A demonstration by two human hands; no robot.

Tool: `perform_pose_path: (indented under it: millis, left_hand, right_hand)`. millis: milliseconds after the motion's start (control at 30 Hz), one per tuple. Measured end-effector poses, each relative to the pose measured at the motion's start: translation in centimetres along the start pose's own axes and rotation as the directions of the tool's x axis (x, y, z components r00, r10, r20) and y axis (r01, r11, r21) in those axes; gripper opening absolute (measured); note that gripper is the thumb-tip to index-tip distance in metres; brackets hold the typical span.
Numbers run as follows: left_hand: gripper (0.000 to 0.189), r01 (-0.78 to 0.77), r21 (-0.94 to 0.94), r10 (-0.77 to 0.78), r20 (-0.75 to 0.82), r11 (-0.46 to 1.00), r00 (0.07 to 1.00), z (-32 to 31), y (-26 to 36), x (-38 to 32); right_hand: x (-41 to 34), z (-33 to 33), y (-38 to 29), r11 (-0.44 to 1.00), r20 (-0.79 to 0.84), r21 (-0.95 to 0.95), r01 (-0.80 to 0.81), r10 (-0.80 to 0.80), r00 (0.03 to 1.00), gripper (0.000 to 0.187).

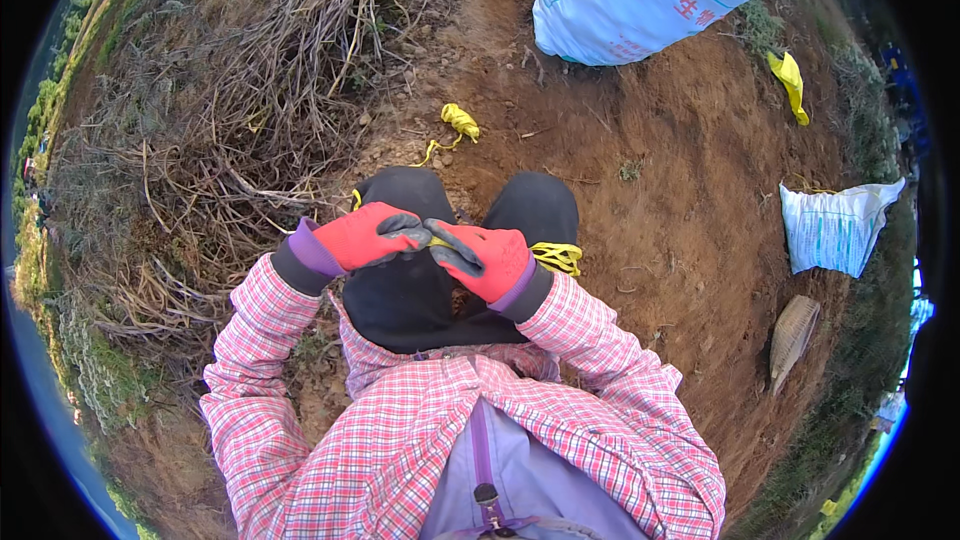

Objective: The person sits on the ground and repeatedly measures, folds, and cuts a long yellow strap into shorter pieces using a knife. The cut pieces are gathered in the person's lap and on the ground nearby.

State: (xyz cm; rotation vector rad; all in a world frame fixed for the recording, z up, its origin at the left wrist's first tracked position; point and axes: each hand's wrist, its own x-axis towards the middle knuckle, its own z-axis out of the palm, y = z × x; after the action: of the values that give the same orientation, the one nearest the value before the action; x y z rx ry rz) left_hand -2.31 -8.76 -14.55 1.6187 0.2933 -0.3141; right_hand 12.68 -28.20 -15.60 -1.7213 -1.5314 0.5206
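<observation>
My left hand (371,235), in a red work glove with a dark coated palm, pinches a yellow plastic strip above my knees. My right hand (482,255), gloved the same way, meets it fingertip to fingertip and grips the same yellow strip (439,242). Only a short piece of the strip shows between the fingers. Looped yellow strands (556,258) stick out beyond my right wrist, beside the right knee; whether they join the held strip is hidden. On the soil past my knees lies a wound yellow bundle (460,122), its loose tail trailing toward the left knee.
A large full white woven sack (645,0) bearing print stands ahead. Dry stalks (292,75) are heaped at the left. On the right are a yellow plastic piece (789,86), a smaller white sack (836,229) and a woven basket (793,337) on sloping brown soil.
</observation>
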Motion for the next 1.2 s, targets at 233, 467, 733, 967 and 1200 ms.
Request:
perform_pose_path:
  millis: [233,467,733,967,1200]
  left_hand:
    - [0.021,0.044,-0.141,-0.056,-0.080,0.989,0.995,-4.4,-4.6,-2.4]
    - [0.025,0.157,-0.353,-0.235,-0.190,0.922,0.953,-7.5,-11.1,-3.3]
    - [0.027,0.100,-0.370,-0.289,-0.500,0.924,0.817,-10.2,-14.7,-9.1]
    - [0.023,-0.041,-0.532,-0.415,-0.704,0.846,0.576,-14.2,-25.1,-15.6]
    - [0.029,0.723,0.474,0.185,-0.876,0.502,0.446,-10.0,-21.7,-14.8]
  right_hand:
    - [0.0,-0.3,1.2,0.997,-0.036,-0.051,-0.058,0.056,0.998,0.029]
    - [0.2,-0.2,2.9,0.977,-0.095,-0.033,-0.210,0.206,0.974,0.024]
    - [-0.6,-4.6,5.4,0.945,-0.210,-0.002,-0.326,0.319,0.924,0.022]
    - [-1.4,-6.9,6.9,0.925,-0.257,-0.014,-0.380,0.364,0.895,0.023]
    - [-1.5,-9.2,6.8,0.915,-0.256,0.020,-0.402,0.394,0.883,0.022]
